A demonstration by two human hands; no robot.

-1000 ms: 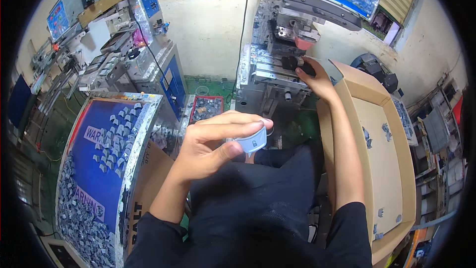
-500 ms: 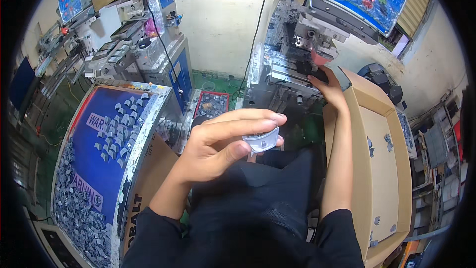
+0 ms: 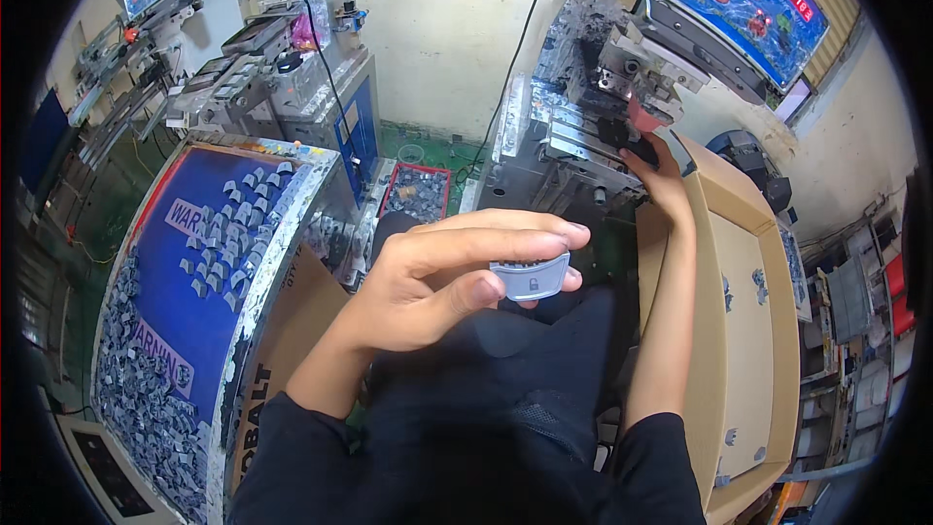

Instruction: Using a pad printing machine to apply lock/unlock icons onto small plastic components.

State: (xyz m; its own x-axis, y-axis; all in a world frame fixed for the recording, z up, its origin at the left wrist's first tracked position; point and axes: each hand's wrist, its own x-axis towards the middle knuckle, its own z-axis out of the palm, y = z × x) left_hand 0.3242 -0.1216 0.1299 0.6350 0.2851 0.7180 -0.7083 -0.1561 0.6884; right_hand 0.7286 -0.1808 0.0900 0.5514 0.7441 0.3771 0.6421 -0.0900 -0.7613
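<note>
In my left hand (image 3: 428, 287) is a small curved grey plastic button cap (image 3: 533, 278), pinched between thumb and fingers above my lap. A dark padlock symbol shows on its face. My right hand (image 3: 666, 185) reaches to the black fixture (image 3: 614, 132) on the machine bed. Its thumb and fingers curl around the fixture's right end, just below a pink rubber pad (image 3: 645, 115). The fingertips are partly hidden, so whatever they hold cannot be made out.
An open cardboard box (image 3: 743, 331) with a few grey pieces stands at my right. To my left, a blue-topped table (image 3: 185, 301) carries many grey caps. A red tray (image 3: 449, 196) of parts sits on the floor ahead, and another machine (image 3: 262, 107) stands at the far left.
The button cap has tilted in my left hand, showing its face and symbol more clearly. My right hand stays at the fixture. The whole view has shifted slightly.
</note>
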